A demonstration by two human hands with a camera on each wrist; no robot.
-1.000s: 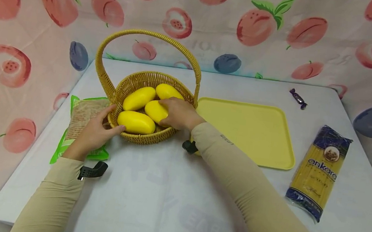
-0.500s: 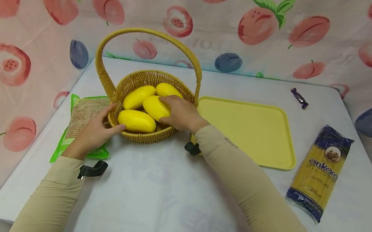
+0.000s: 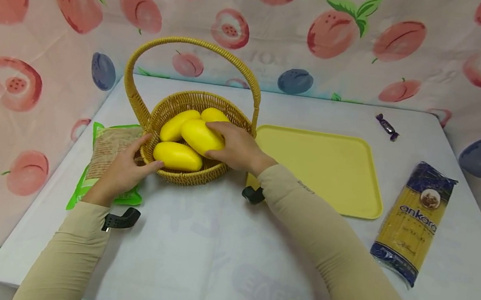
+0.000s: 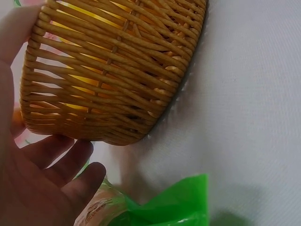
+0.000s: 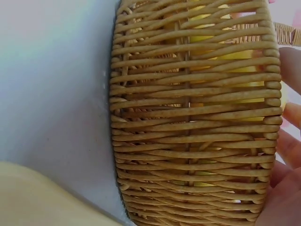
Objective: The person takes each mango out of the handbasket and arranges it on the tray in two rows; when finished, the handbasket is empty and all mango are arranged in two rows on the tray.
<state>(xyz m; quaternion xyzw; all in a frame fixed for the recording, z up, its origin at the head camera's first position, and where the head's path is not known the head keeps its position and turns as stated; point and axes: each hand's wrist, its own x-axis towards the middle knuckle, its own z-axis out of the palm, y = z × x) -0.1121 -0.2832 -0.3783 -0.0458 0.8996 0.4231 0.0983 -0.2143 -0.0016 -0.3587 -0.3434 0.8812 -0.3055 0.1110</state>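
In the head view, a wicker basket (image 3: 183,178) with a tall arched handle holds several yellow mangoes. My right hand (image 3: 242,148) reaches over its right side and grips one mango (image 3: 199,136) by its right end, thumb on the near side. That mango overlaps two others behind it; another mango (image 3: 177,156) lies at the near left of the basket. My left hand (image 3: 126,167) holds the basket's left rim, its thumb along the near edge. The left wrist view has the left fingers (image 4: 77,162) against the outside of the weave. In the right wrist view, the basket wall (image 5: 197,113) hides most of the mangoes.
A green-edged bag (image 3: 106,152) of brownish food lies under and beside my left hand. Right of the basket is a yellow tray (image 3: 318,173), partly below my right forearm. Farther right lie a pasta packet (image 3: 414,224) and a wrapped candy (image 3: 387,127).
The mango in my right hand has risen slightly and tilted, now covering more of the mangoes behind it. My right wrist has shifted a little to the right; the left hand stays on the rim.
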